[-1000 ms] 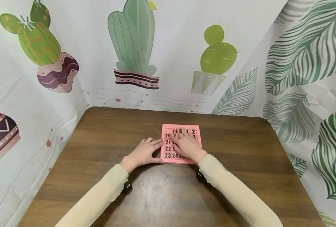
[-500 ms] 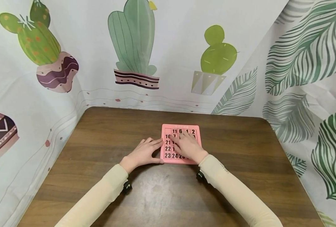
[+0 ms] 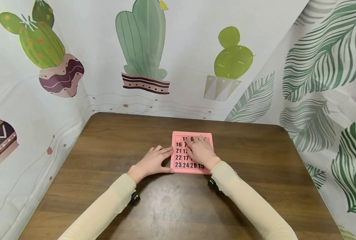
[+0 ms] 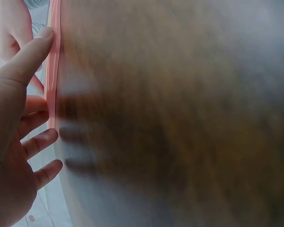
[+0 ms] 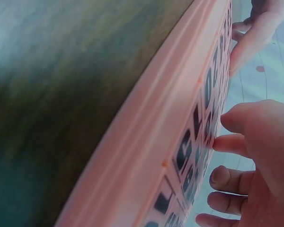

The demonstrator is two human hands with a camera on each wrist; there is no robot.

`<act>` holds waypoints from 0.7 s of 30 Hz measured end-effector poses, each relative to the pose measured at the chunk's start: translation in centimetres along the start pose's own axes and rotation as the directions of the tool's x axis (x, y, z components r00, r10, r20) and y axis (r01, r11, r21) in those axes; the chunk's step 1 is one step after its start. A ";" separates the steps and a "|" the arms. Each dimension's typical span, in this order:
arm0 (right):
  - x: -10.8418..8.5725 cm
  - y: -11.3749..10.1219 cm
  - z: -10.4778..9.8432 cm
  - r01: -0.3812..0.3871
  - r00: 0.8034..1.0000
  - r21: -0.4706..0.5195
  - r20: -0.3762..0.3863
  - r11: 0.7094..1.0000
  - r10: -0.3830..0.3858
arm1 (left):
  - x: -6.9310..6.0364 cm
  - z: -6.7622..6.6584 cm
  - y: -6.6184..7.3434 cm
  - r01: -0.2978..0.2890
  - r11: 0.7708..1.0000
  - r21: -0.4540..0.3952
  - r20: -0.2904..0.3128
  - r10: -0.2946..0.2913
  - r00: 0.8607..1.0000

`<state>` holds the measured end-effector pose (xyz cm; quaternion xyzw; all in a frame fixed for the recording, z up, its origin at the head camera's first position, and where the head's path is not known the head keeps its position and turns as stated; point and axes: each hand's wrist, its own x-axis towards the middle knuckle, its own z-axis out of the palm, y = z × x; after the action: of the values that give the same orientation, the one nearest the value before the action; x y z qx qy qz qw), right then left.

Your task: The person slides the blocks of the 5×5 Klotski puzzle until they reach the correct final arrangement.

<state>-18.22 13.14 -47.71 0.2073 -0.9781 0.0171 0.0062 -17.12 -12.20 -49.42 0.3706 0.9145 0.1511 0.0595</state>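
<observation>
Wood-grain desk (image 3: 165, 213), pink number slide puzzle (image 3: 185, 157) near its far edge, about midway between the far corners. Header strip (image 3: 192, 134) is toward that edge, long axis probably near-to-far, though it looks almost square. Left hand (image 3: 151, 162) braces the puzzle's left edge and near-left corner, thumb spread, not clamping; right hand (image 3: 203, 151) is loosely bent over the tiles (image 3: 178, 151), pinching nothing. Upper-left slot (image 3: 178, 138) is vacant and bottom row starts 23, 24, 20, 15, so number order's partway at best imo.
</observation>
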 end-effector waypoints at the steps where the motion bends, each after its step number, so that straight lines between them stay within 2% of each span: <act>1: 0.1 -0.1 0.0 0.002 1.000 0.006 0.003 1.000 -0.002 | 0.0 0.0 0.0 0.000 1.000 0.001 0.000 0.000 1.000; 9: 0.8 -0.9 0.1 0.027 1.000 0.029 -0.001 0.999 -0.027 | 0.0 -0.1 0.0 0.006 1.000 0.000 0.011 -0.006 1.000; 15: 1.4 -1.5 0.5 0.045 0.999 0.007 -0.013 0.999 -0.045 | 0.0 -0.2 0.1 0.019 1.000 -0.002 0.035 -0.019 0.999; 21: 1.5 -1.4 0.4 0.034 0.999 0.031 0.022 0.999 -0.034 | 0.1 -0.2 0.1 0.018 1.000 -0.008 0.029 -0.018 0.999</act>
<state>-19.00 11.25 -48.08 0.2241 -0.9741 0.0296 -0.0079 -17.19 -12.10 -49.23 0.3641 0.9162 0.1491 0.0757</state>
